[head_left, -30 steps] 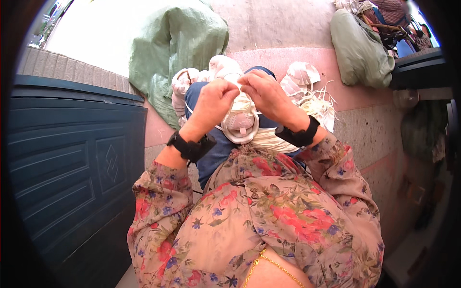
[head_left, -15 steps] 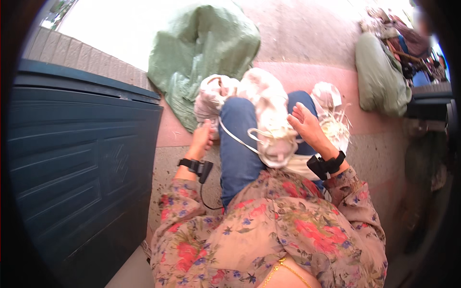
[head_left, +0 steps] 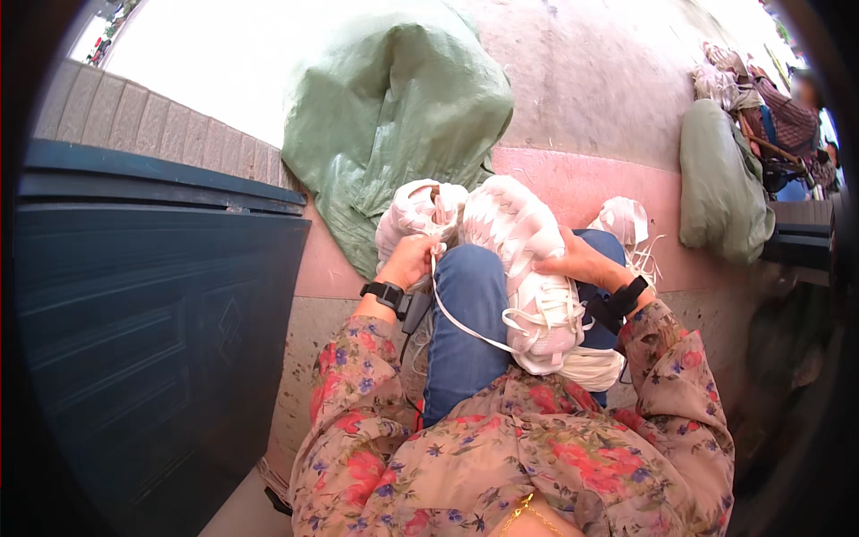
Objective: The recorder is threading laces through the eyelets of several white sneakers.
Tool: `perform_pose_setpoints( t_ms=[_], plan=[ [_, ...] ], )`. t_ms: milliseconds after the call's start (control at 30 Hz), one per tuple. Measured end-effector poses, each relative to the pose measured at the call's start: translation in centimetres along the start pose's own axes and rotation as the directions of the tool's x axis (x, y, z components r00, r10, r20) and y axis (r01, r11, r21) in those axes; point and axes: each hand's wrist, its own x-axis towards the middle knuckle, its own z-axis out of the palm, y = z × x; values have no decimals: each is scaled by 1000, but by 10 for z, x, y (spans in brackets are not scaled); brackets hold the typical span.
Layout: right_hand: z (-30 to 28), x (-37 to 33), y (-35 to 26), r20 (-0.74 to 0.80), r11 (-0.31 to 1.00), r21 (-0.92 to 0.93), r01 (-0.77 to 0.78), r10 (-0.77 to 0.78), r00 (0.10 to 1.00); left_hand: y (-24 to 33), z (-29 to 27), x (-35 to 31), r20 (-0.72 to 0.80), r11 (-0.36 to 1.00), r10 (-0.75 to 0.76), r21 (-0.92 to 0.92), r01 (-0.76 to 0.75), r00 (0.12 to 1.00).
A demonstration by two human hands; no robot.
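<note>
A pair-like length of white and pale pink sneakers [head_left: 548,313] lies along my lap between the knees, its white laces loosely threaded near me. At the left, my left hand [head_left: 412,259] is closed, pinching a white shoelace [head_left: 465,328] that runs over my left thigh to the sneakers. My right hand [head_left: 582,261] grips their right side, the thumb on top and some fingers hidden. Beyond my left hand sits another pale sneaker bundle [head_left: 416,210]. A hank of white laces [head_left: 591,367] rests by my right thigh.
Past my knees a large green sack [head_left: 394,116] spreads over the floor. More pale shoes [head_left: 622,219] with loose laces lie beyond my right knee. A dark blue panelled door [head_left: 152,331] stands at left. Another green sack [head_left: 723,179] and a person [head_left: 792,116] are at far right.
Both hands, held apart before, have come to the work: the left now pinches the shoelace, and the right has taken hold of the sneakers. The view has shifted slightly.
</note>
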Motion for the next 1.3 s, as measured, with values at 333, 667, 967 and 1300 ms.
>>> perform_pose_setpoints(
  t_ms=[333,667,967,1300],
  plan=[
    [-6,-20,40,-223,1000,15,-4,7,975,191,60,-99,42,967,76,-249,-63,996],
    [49,-69,18,-615,844,324,427,-155,773,265,219,-312,186,695,669,186,-695,719],
    [87,-135,-27,202,850,21,527,-520,830,261,183,-446,467,429,777,97,-898,422],
    [-4,18,0,-275,356,896,267,-29,961,161,145,-505,340,215,911,86,-973,232]
  ],
)
